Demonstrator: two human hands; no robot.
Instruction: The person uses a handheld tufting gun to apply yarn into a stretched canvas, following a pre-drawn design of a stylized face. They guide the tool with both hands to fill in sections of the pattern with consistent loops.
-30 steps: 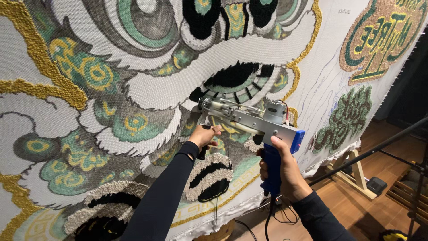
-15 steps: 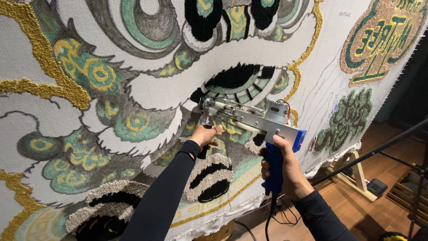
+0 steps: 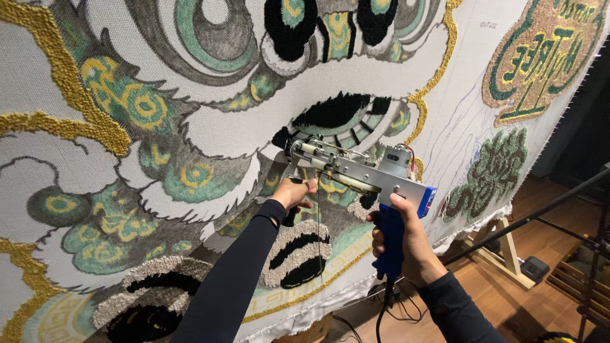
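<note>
A large tufted rug cloth (image 3: 210, 114) stretched on a frame fills the view, patterned in white, green, gold, grey and black yarn. My right hand (image 3: 406, 244) grips the blue pistol handle of a silver tufting gun (image 3: 356, 171), whose tip presses against the cloth just below a black patch. My left hand (image 3: 295, 194) is closed around the gun's front grip under its nose. Both arms wear black sleeves. A thin yarn strand hangs down from the gun.
A black power cord (image 3: 381, 311) drops from the gun's handle to the wooden floor (image 3: 527, 298). A wooden frame foot (image 3: 499, 254) stands at the lower right. A dark metal stand (image 3: 594, 254) rises at the right edge.
The gun and both hands have shifted slightly up and left along the cloth. Grips are unchanged.
</note>
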